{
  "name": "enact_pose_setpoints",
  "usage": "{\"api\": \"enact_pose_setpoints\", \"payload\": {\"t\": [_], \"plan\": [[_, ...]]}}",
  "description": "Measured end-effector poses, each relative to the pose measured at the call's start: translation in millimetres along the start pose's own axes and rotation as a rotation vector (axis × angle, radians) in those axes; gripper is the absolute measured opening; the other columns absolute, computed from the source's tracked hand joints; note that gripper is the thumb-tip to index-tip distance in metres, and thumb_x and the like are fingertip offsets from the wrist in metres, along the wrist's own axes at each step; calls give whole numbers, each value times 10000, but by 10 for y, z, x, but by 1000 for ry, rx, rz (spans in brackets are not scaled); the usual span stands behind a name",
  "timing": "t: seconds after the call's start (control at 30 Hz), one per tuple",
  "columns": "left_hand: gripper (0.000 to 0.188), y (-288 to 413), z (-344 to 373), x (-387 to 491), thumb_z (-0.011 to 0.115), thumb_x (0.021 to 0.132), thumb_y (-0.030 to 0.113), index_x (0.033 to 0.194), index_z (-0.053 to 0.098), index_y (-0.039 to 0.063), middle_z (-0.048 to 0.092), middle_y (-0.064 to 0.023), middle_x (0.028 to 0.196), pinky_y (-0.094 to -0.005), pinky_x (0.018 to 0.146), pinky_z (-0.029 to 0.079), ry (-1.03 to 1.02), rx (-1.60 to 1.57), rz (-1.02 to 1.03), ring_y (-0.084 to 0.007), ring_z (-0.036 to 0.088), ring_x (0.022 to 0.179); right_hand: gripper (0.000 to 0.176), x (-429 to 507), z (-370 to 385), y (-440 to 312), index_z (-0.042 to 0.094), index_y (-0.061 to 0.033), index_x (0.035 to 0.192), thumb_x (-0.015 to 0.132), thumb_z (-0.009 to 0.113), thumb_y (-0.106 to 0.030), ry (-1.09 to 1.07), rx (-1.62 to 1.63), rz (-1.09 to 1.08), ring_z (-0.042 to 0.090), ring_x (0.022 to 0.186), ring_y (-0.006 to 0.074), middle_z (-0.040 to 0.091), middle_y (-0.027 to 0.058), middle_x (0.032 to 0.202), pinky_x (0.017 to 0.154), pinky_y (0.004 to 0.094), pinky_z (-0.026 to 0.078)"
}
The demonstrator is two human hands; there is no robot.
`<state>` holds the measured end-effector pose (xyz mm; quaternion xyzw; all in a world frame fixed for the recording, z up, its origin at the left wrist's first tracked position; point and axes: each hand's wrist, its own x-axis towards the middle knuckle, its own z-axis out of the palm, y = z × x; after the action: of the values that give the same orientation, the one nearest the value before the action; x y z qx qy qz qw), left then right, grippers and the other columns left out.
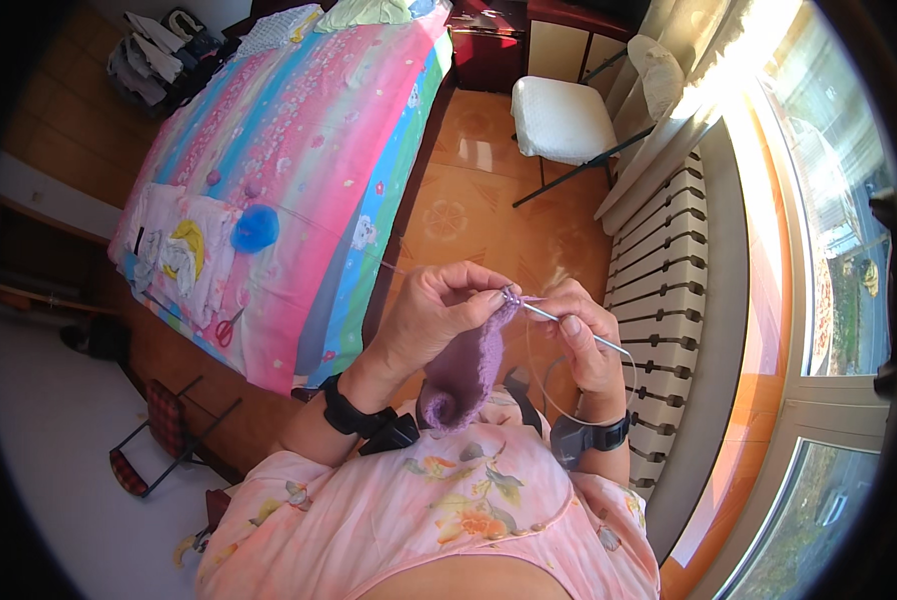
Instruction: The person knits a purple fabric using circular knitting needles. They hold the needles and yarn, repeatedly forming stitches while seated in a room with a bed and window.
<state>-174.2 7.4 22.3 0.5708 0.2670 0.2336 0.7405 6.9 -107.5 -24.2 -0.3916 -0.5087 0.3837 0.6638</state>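
My left hand grips the top edge of a mauve knitted piece, thumb and forefinger pinched near the stitches. The fabric hangs below and curls at its lower end above my lap. In my right hand is a metal circular knitting needle, its tip at the stitches beside my left fingertips. A thin clear cable loops down from the needle past my right wrist. From my left hand a strand of yarn runs towards the bed. The left needle tip is mostly hidden by my fingers.
On the bed to the left lie a blue fluffy ball, small purple balls, red-handled scissors and folded cloths. A white-cushioned chair stands ahead. A radiator runs along the right beneath the window.
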Motion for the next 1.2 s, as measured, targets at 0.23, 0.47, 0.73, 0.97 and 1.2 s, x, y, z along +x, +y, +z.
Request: {"api": "enact_pose_setpoints", "payload": {"t": [0.23,0.47,0.73,0.97,1.2], "plan": [[120,-12,87,10,655,900,21,1009,700,1,721,-57,943,-204,754,525,160,38,74,-65,650,834,318,15,96,-12,687,29,1057,991,533,-240,77,-156,-54,541,767,158,593,81,868,698,282,435],[157,-28,93,4,645,907,20,1053,696,-14,717,-63,981,-201,774,521,156,-38,89,-67,646,864,323,21,109,-21,695,32,1065,978,552,-244,101,-215,-48,510,722,161,573,75,791,656,283,400],[172,-42,67,-10,642,939,69,1086,694,-6,702,-19,974,-189,758,495,59,-64,78,-36,609,856,317,-8,86,11,696,34,1068,972,559,-236,93,-159,-54,492,701,151,542,60,750,637,281,383],[160,-28,52,-23,641,938,67,1069,694,-8,702,-20,962,-195,765,500,54,-45,91,-39,612,853,315,1,103,-13,694,27,1068,981,546,-237,81,-144,-42,480,688,134,526,46,736,628,273,375],[157,-25,64,-35,637,922,36,1059,681,-28,704,-50,980,-204,798,514,109,13,141,-56,630,879,387,14,142,-75,683,39,1021,981,530,-315,83,-195,-9,476,699,115,515,34,784,630,245,370]]}}
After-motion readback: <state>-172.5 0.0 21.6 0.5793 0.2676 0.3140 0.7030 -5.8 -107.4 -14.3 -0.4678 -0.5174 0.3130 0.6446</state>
